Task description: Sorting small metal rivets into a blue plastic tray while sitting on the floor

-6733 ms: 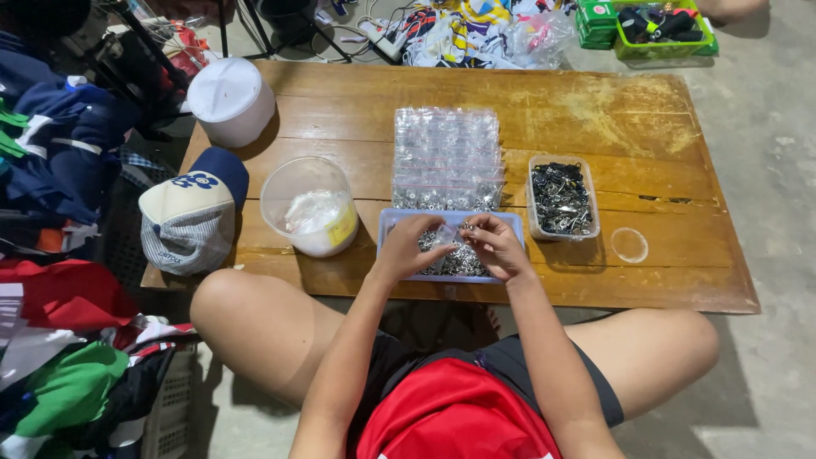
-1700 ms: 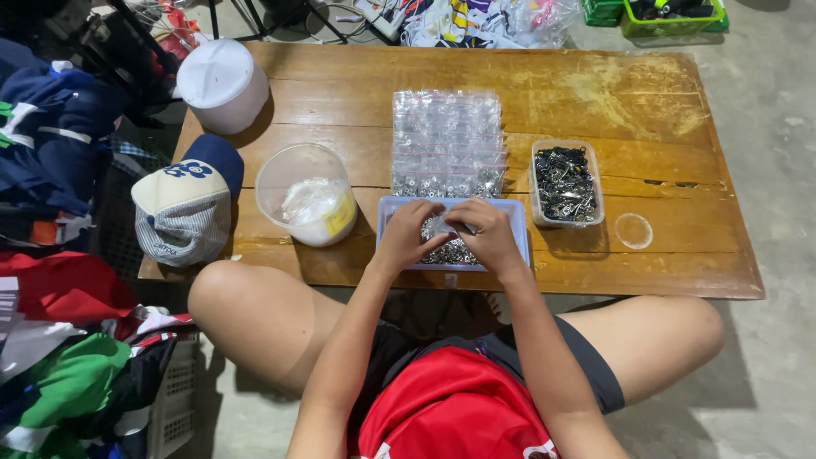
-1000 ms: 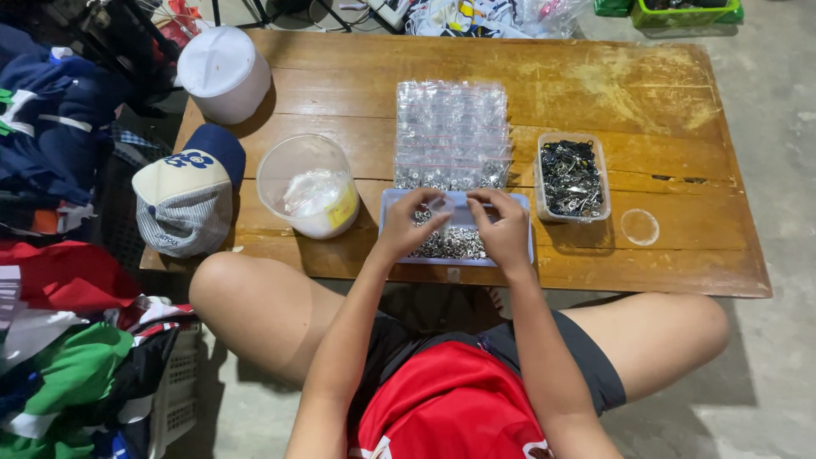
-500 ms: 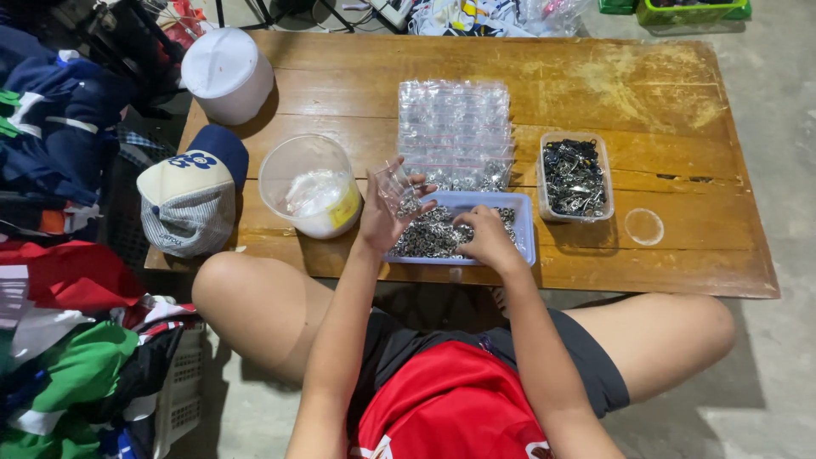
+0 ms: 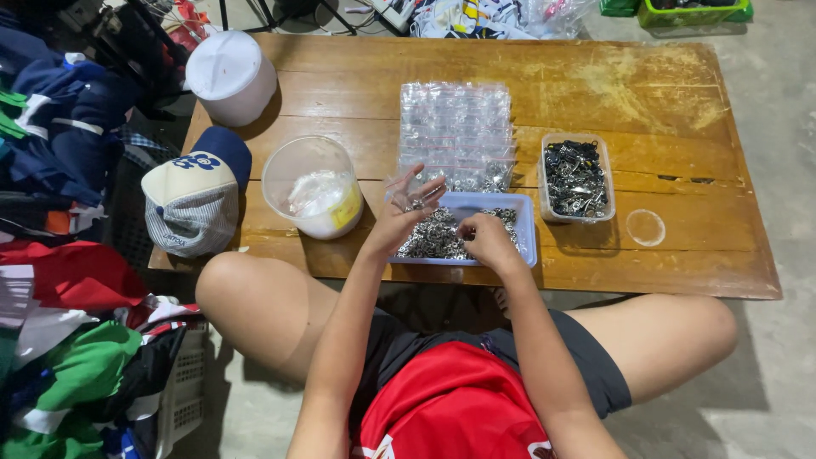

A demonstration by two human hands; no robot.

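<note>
At centre frame the left hand (image 5: 406,208) pinches a small clear bag (image 5: 401,185) above the blue tray (image 5: 527,228). To its right, the right hand (image 5: 486,238) closes on metal pieces (image 5: 429,238). Keep the bag's mouth wide and low over the tray.

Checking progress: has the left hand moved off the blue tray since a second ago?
Yes. The left hand has lifted from the blue tray, shifting left toward the round tub, pinching a clear bag.

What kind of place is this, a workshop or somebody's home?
Probably a home floor used for piecework: a low wooden table, a blue tray of small metal parts, stacked clear bags, and heaped clothes alongside.
</note>
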